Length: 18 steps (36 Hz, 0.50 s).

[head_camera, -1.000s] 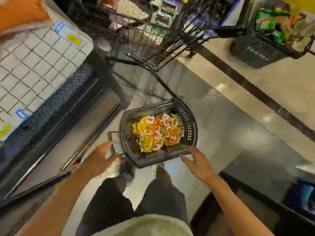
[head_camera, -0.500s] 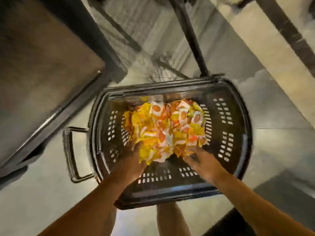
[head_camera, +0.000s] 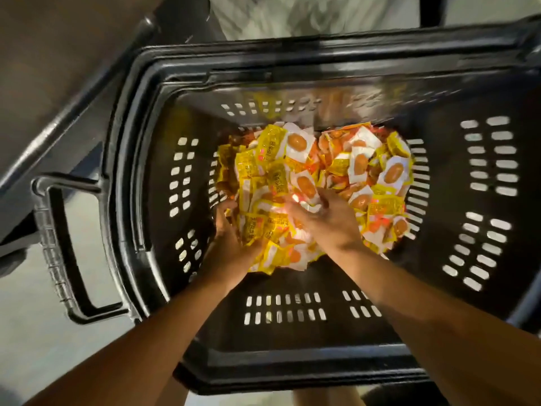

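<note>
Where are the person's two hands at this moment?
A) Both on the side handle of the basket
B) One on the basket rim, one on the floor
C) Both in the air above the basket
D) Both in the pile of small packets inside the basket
D: the left hand and the right hand both dig into the packets piled in the black basket; nothing touches the side handle.
</note>
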Each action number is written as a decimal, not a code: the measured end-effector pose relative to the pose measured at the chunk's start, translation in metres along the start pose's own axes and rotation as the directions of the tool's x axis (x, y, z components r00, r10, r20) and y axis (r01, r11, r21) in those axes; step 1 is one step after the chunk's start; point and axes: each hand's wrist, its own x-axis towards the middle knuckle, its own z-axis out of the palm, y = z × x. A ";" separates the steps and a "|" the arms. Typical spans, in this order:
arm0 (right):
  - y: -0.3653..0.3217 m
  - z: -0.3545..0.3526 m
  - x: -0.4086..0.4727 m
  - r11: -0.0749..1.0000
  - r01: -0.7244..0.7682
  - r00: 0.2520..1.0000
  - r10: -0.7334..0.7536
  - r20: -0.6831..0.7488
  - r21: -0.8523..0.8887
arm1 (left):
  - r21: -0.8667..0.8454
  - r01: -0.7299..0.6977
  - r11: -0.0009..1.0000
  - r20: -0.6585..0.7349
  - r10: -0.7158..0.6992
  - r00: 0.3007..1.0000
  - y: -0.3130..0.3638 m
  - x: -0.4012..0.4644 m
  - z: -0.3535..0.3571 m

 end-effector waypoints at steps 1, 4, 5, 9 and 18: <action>0.000 0.000 0.001 1.000 0.005 1.000 -0.005 -0.001 0.004 | -0.003 0.003 1.000 0.006 -0.003 1.000 0.000 0.000 -0.001; -0.007 -0.003 -0.005 0.999 0.000 0.999 0.002 0.053 -0.039 | 0.032 0.010 0.999 0.012 -0.010 1.000 0.005 0.000 -0.002; -0.010 -0.005 -0.008 0.999 -0.011 0.998 0.013 0.060 -0.036 | 0.042 0.014 0.999 0.005 -0.014 1.000 0.007 -0.001 -0.003; -0.019 -0.016 -0.027 0.986 -0.101 0.994 0.094 0.060 0.131 | 0.030 0.050 0.998 -0.016 -0.049 0.999 0.015 -0.005 -0.007; -0.033 -0.066 -0.075 0.859 -0.231 0.973 0.189 0.137 0.458 | -0.280 0.151 0.948 0.061 -0.139 0.988 0.049 -0.018 -0.007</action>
